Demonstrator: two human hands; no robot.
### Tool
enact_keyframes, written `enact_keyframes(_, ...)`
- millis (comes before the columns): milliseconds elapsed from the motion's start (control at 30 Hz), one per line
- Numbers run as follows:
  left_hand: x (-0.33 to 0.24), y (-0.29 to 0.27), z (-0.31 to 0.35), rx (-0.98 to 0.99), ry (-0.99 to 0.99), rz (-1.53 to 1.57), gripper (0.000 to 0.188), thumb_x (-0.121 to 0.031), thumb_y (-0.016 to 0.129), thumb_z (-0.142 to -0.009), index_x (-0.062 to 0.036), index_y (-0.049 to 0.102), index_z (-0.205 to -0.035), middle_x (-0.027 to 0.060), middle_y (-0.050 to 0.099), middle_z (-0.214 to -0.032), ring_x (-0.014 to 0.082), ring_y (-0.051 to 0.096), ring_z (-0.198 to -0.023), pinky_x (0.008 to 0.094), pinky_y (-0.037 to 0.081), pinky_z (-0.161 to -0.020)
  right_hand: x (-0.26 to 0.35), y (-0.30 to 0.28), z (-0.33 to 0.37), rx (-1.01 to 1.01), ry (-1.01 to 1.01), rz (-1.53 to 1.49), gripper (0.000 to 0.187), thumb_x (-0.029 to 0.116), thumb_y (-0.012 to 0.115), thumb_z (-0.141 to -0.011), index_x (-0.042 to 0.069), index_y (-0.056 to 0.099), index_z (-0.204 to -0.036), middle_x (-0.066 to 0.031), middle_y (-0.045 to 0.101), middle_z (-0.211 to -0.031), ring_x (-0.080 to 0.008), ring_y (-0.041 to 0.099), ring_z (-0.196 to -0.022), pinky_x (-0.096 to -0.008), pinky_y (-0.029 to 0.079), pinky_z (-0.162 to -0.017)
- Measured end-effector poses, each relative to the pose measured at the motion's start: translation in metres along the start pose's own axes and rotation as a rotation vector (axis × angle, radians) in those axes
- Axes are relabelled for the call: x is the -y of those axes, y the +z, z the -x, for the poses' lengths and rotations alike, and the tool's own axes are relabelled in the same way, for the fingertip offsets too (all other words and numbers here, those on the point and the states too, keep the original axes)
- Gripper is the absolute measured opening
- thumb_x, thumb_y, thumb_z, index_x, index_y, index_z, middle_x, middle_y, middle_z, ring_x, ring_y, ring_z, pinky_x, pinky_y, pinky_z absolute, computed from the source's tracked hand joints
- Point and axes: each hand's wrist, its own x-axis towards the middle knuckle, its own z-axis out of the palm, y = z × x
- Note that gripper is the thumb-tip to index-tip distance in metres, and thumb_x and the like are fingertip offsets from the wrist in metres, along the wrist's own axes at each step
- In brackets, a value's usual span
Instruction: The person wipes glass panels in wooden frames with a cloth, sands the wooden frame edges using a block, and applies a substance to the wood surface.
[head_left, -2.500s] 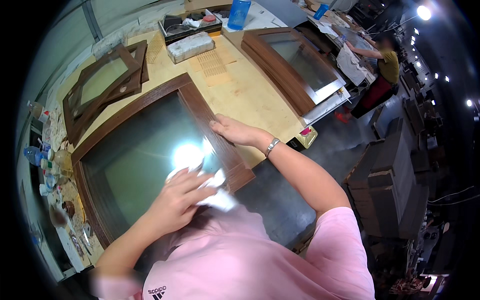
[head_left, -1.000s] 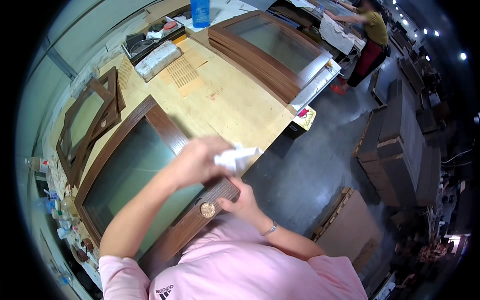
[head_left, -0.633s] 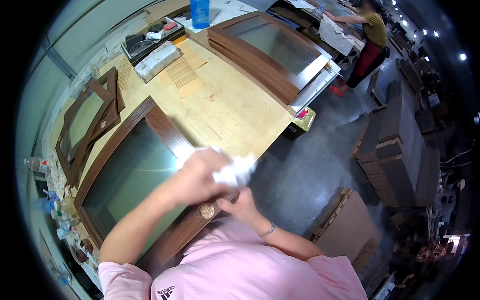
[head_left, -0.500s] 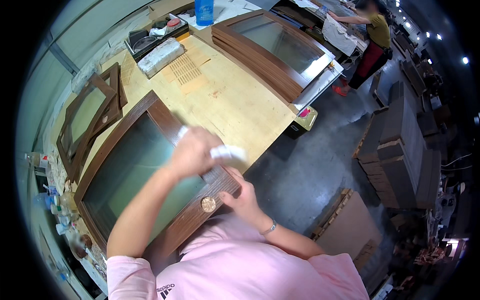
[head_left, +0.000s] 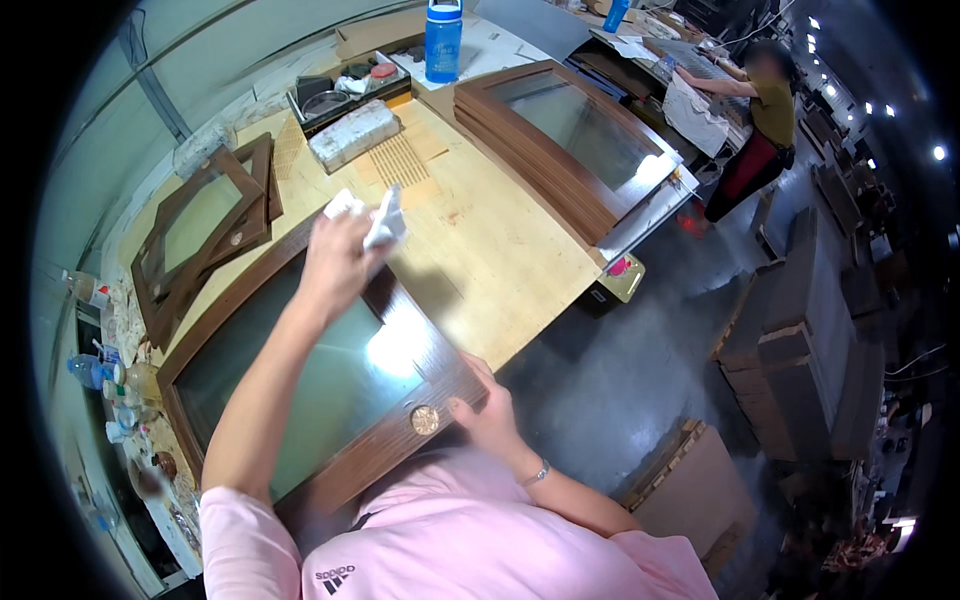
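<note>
A brown wooden cabinet door [head_left: 330, 470] with a glass panel [head_left: 335, 385] lies tilted across the near side of the table, its near edge against my body. My left hand [head_left: 335, 255] is closed around a crumpled white cloth or tissue [head_left: 387, 218], over the far end of the door's frame. At the near right corner, my right hand [head_left: 487, 408] grips the frame, thumb on top and fingers around the outer edge. Close to that thumb, a round gold-coloured disc [head_left: 425, 419] sits in the wood.
Stacked glass-panelled doors [head_left: 545, 150] stand on the table's far right, and more frames [head_left: 195, 225] lie at left. A white block [head_left: 355, 137], a tray of tools [head_left: 345, 90] and a blue bottle [head_left: 443, 45] are behind. Boxes [head_left: 795, 340] line the floor; another person [head_left: 765, 120] works at the back right.
My left hand has moved with the white cloth from the right part of the frame to its far end. My right hand keeps its grip on the corner. The view has shifted slightly.
</note>
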Motion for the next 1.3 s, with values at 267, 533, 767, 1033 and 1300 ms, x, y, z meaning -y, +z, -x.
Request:
enact_keyframes(267, -0.016, 0.022, 0.041, -0.057, 0.302, -0.096, 0.046, -0.016, 0.075, -0.082, -0.0103, 0.063, -0.127, 0.0132, 0.058, -0.139, 0.0398, 0.056, -0.121, 0.0483, 0.041, -0.110, -0.007, 0.005, 0.001, -0.024, -0.019, -0.007, 0.061, 0.036, 0.067, -0.089, -0.004, 0.054, -0.134, -0.0184, 0.057, -0.133, -0.0283, 0.054, -0.123, -0.0386, 0.040, -0.107)
enact_keyframes(533, -0.021, 0.032, 0.075, 0.053, 0.144, 0.172, 0.039, -0.014, 0.074, -0.081, -0.0161, 0.069, -0.120, 0.0103, 0.064, -0.133, 0.0342, 0.059, -0.122, 0.0526, 0.040, -0.111, 0.005, 0.006, 0.003, 0.012, -0.002, -0.040, 0.063, 0.032, 0.067, -0.090, -0.008, 0.050, -0.137, -0.0204, 0.050, -0.139, -0.0304, 0.048, -0.129, -0.0370, 0.035, -0.111)
enact_keyframes(767, -0.049, 0.038, 0.102, 0.090, 0.386, 0.142, 0.043, -0.016, 0.076, -0.080, -0.0094, 0.068, -0.122, 0.0145, 0.065, -0.128, 0.0393, 0.058, -0.124, 0.0515, 0.038, -0.114, -0.014, 0.001, 0.007, -0.010, -0.007, 0.026, 0.066, 0.029, 0.068, -0.090, -0.009, 0.047, -0.140, -0.0222, 0.048, -0.142, -0.0332, 0.044, -0.134, -0.0393, 0.030, -0.115)
enact_keyframes(1033, 0.002, 0.048, 0.059, -0.220, 0.187, -0.072, 0.034, -0.021, 0.075, -0.082, 0.0052, 0.064, -0.100, 0.0255, 0.065, -0.096, 0.0453, 0.061, -0.103, 0.0520, 0.046, -0.102, -0.002, -0.002, 0.002, 0.043, -0.014, 0.027, 0.064, 0.025, 0.069, -0.089, -0.009, 0.048, -0.139, -0.0210, 0.049, -0.142, -0.0323, 0.045, -0.133, -0.0397, 0.031, -0.114)
enact_keyframes(1300, -0.004, 0.041, 0.061, -0.150, 0.280, -0.058, 0.037, -0.016, 0.076, -0.080, -0.0032, 0.069, -0.113, 0.0174, 0.070, -0.115, 0.0387, 0.064, -0.112, 0.0535, 0.041, -0.111, -0.003, 0.000, 0.002, 0.065, -0.005, 0.024, 0.062, 0.026, 0.067, -0.090, -0.008, 0.049, -0.139, -0.0223, 0.050, -0.140, -0.0332, 0.045, -0.132, -0.0397, 0.032, -0.113)
